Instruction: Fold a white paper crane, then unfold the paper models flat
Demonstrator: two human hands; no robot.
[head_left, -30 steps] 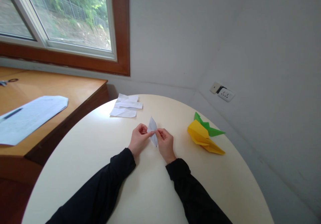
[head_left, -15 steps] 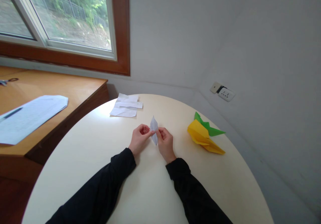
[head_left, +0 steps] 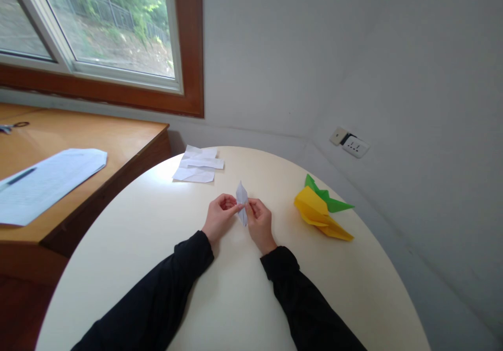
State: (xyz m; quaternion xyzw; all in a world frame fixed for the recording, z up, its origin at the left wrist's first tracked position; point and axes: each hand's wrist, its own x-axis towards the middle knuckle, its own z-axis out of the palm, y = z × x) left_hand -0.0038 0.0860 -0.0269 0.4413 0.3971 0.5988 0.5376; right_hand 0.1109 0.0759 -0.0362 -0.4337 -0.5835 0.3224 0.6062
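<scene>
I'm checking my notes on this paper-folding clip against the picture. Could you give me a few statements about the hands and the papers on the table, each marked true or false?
1. Both hands pinch the small white folded paper: the left hand and the right hand. True.
2. The yellow folded paper lies to the left of the hands. False: it lies to their right, on the round table.
3. A green folded paper lies against the yellow one. True.
4. The loose white paper scraps lie on the wooden desk. False: they lie on the round table, at its far edge.
5. The printed sheet lies on the wooden desk. True.
</scene>
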